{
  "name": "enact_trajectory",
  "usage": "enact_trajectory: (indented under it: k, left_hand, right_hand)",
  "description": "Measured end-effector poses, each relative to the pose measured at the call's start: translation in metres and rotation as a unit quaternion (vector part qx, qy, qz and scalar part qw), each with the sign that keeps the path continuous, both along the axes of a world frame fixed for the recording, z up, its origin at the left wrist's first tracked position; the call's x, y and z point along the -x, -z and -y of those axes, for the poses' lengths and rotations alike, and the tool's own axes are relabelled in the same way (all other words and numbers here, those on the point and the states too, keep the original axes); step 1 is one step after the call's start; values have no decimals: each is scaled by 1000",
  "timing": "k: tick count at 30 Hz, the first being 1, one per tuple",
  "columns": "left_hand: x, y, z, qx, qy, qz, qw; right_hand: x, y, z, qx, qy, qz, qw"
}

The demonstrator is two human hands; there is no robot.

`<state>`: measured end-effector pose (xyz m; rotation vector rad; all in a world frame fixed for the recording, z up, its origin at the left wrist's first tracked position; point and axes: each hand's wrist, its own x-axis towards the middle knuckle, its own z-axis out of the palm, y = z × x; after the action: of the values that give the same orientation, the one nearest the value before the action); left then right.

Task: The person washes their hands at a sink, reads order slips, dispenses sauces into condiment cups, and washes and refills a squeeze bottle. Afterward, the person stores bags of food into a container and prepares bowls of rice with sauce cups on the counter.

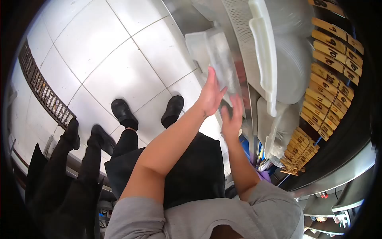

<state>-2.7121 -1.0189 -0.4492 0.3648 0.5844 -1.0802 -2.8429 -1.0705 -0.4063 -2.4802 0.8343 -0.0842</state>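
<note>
My left hand (211,96) reaches up beside a clear plastic container or bag (218,55) at the steel counter's edge. Its fingers are extended and apart, with the fingertips over the plastic's lower part; whether they touch it I cannot tell. Just below and to the right, my right hand (232,122) is raised with thumb and fingers spread, slightly blurred, and nothing shows in it. Right of both hands, a long white plastic piece (264,59) lies along stacked clear round plastic ware (292,67).
Numbered wooden clips (328,99) line the far right. A perforated metal surface (238,20) borders the white plastic. Another person's dark-clothed legs (85,175) stand at lower left, near a floor drain grate (43,85). Below are white tiles (103,51) and black shoes (172,111).
</note>
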Motion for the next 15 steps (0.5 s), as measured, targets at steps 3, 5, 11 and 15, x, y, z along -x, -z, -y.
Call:
enact_trajectory:
  k: [3,5,11,15]
  left_hand:
    - [3,30,71,47,-8,-64,997]
    - [-8,24,89,103,8,-56,993]
    - [-20,89,111,115,100,59,987]
    - [33,166,2,-149,206,34,967]
  right_hand:
    - [43,-34,-30,-117,4,-131,984]
    - [60,-31,-34,-198,95,-120,968]
    - [66,-38,-18,-261,186,-130,938]
    - [68,-50,-37,-299,198,-177,917]
